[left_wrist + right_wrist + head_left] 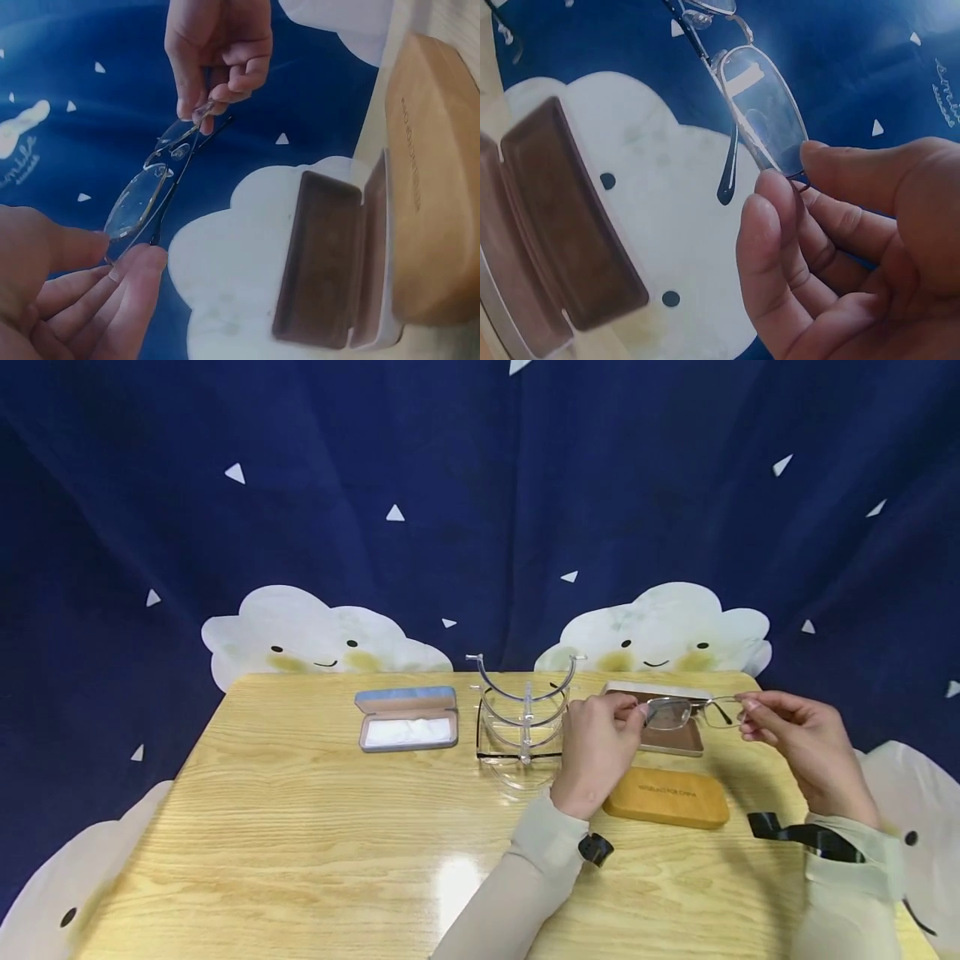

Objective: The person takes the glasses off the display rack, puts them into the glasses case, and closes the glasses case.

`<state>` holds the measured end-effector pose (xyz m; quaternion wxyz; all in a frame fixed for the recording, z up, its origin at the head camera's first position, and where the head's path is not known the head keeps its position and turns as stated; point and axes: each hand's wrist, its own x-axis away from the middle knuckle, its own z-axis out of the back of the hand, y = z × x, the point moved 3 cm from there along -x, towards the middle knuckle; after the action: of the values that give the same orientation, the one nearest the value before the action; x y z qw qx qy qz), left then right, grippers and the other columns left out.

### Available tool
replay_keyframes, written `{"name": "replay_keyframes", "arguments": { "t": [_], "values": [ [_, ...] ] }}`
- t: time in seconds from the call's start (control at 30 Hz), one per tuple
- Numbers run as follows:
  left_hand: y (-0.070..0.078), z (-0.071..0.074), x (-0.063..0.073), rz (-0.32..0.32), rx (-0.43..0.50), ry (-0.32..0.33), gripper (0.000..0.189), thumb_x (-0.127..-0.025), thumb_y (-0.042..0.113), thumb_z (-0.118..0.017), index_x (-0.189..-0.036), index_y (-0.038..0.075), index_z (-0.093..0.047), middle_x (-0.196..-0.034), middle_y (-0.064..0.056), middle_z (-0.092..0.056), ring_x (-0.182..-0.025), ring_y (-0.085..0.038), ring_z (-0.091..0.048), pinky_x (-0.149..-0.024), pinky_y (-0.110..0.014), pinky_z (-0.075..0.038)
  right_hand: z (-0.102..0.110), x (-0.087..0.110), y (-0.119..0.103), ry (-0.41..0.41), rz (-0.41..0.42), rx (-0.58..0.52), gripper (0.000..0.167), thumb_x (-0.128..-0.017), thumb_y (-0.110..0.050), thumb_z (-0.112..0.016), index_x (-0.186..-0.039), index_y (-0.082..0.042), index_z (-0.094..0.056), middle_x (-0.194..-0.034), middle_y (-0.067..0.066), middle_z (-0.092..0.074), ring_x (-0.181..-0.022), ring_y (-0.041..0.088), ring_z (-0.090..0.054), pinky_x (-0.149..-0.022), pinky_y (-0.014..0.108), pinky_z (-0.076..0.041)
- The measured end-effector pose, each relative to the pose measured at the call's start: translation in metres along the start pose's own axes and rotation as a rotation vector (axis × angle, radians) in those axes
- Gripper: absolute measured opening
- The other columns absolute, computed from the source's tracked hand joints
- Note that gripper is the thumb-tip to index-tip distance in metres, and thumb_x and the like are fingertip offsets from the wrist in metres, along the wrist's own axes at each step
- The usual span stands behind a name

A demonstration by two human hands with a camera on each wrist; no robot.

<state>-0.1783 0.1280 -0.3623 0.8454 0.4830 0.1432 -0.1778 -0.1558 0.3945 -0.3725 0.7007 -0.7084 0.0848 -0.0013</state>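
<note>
A pair of thin metal-rimmed eyeglasses (670,715) is held up between both hands, above the far right part of the table. My left hand (600,745) pinches one outer end of the frame between thumb and fingers. At the other end, the right hand (808,745) grips the corner by the hinge, thumb against fingers, as the right wrist view shows close up. Dark-tipped temples lie folded behind the lenses (769,112). Below and behind the glasses an open case with a brown lining (319,262) stands on the table, partly hidden by the left hand in the head view.
A closed mustard-yellow glasses case (667,797) lies in front of the brown-lined one. Left of the hands stands a clear tiered display stand (527,720) bearing black-framed glasses (478,735). Farther left is an open blue-grey case (405,697) with a white cloth (408,732) inside.
</note>
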Motion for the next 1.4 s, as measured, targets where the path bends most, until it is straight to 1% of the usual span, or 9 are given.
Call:
{"name": "replay_keyframes", "arguments": {
  "t": [0.17,0.43,0.67,0.83,0.9,1.03,1.17,1.27,1.4],
  "values": [
    [-0.002,-0.016,-0.002,0.097,-0.001,-0.02,0.018,-0.1,0.027,-0.071,-0.107,0.016,-0.083,-0.084,0.007,-0.082,-0.069,0.004,-0.073,-0.075,-0.012,-0.054,0.009,-0.003,0.007,0.011,-0.036,-0.025,0.017,-0.1,-0.001,-0.066,-0.103,-0.013,-0.079,-0.088,-0.006,-0.079,-0.072,0.006,-0.074,-0.065,0.017,-0.061],
    [-0.012,-0.038,0.0,0.178,0.072,-0.187,0.05,-0.102,0.029,-0.067,-0.143,0.001,-0.061,-0.117,-0.003,-0.08,-0.099,-0.007,-0.076,-0.086,-0.02,-0.058,0.017,-0.009,0.025,0.064,-0.099,-0.006,0.018,-0.1,-0.002,-0.067,-0.101,-0.016,-0.079,-0.087,-0.006,-0.079,-0.071,0.005,-0.074,-0.065,0.017,-0.062],
    [-0.027,-0.052,0.0,0.272,0.066,-0.289,0.064,-0.101,0.04,-0.066,-0.15,0.002,-0.053,-0.137,-0.003,-0.07,-0.128,-0.021,-0.065,-0.108,-0.032,-0.052,0.013,-0.016,0.044,0.066,-0.114,-0.037,0.027,-0.099,0.005,-0.064,-0.098,-0.018,-0.079,-0.085,-0.006,-0.078,-0.07,0.005,-0.074,-0.065,0.017,-0.062],
    [-0.035,-0.056,-0.001,0.344,0.143,-0.334,0.07,-0.101,0.045,-0.066,-0.156,0.006,-0.047,-0.144,-0.002,-0.066,-0.135,-0.021,-0.061,-0.111,-0.034,-0.052,0.011,-0.02,0.054,0.068,-0.134,-0.008,0.025,-0.099,0.004,-0.064,-0.105,-0.017,-0.076,-0.088,-0.009,-0.078,-0.074,0.004,-0.074,-0.067,0.017,-0.062],
    [-0.037,-0.056,0.0,0.389,0.206,-0.355,0.072,-0.101,0.047,-0.066,-0.157,0.007,-0.046,-0.145,-0.001,-0.065,-0.134,-0.018,-0.062,-0.109,-0.031,-0.053,0.01,-0.021,0.058,0.075,-0.158,0.025,0.022,-0.1,0.002,-0.065,-0.118,-0.008,-0.071,-0.09,-0.012,-0.077,-0.077,0.003,-0.073,-0.069,0.016,-0.062],
    [-0.04,-0.056,0.001,0.47,0.311,-0.376,0.074,-0.1,0.049,-0.067,-0.157,0.008,-0.045,-0.129,-0.004,-0.069,-0.111,-0.015,-0.066,-0.091,-0.027,-0.054,0.008,-0.024,0.065,0.042,-0.218,0.231,0.051,-0.104,-0.008,-0.062,-0.147,0.014,-0.046,-0.092,-0.023,-0.071,-0.083,-0.003,-0.071,-0.075,0.015,-0.061],
    [-0.042,-0.056,0.001,0.498,0.301,-0.382,0.077,-0.099,0.053,-0.066,-0.158,0.008,-0.045,-0.135,-0.007,-0.067,-0.116,-0.019,-0.065,-0.094,-0.034,-0.054,0.006,-0.027,0.07,-0.048,-0.269,0.444,0.065,-0.109,-0.02,-0.056,-0.154,0.019,-0.03,-0.094,-0.03,-0.065,-0.088,-0.008,-0.069,-0.08,0.013,-0.059],
    [-0.043,-0.057,0.002,0.511,0.279,-0.388,0.079,-0.098,0.056,-0.065,-0.159,0.011,-0.043,-0.154,-0.005,-0.058,-0.141,-0.023,-0.056,-0.112,-0.041,-0.052,0.006,-0.028,0.072,-0.093,-0.297,0.484,0.069,-0.109,-0.025,-0.055,-0.155,0.019,-0.028,-0.099,-0.026,-0.066,-0.089,-0.008,-0.068,-0.081,0.012,-0.058],
    [-0.045,-0.06,0.002,0.524,0.275,-0.4,0.073,-0.098,0.057,-0.065,-0.155,0.014,-0.05,-0.153,-0.005,-0.059,-0.141,-0.025,-0.056,-0.113,-0.043,-0.051,0.004,-0.028,0.073,-0.135,-0.327,0.538,0.072,-0.11,-0.03,-0.053,-0.156,0.018,-0.026,-0.12,0.001,-0.07,-0.093,-0.009,-0.067,-0.083,0.012,-0.057]
  ]
}}
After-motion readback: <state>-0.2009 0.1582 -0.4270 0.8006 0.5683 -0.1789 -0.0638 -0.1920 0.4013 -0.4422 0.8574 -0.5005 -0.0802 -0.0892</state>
